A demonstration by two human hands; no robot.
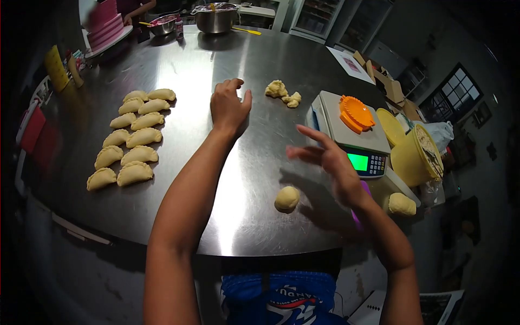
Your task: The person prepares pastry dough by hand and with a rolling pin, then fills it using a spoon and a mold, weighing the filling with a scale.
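Note:
My left hand [229, 108] is over the middle of the steel table, its fingers bent and apart, with nothing seen in it. Nearer the scale, my right hand [329, 157] is raised with fingers spread, slightly blurred and empty. Below and left of it a round dough ball [287, 198] rests on the table. Two rough dough pieces [277, 89] lie between my left hand and the scale. An orange crimping mold [357, 114] sits on the digital scale [338, 103], whose display glows green. Two columns of folded, crimped pastries [135, 173] stand at the left.
A yellow tub [414, 157] and a dough lump [402, 204] are at the right. At the back are a metal pot [216, 20], a bowl [163, 25] and a pink tiered cake [106, 30], with a person's arm [142, 10] behind. A purple object lies under my right forearm.

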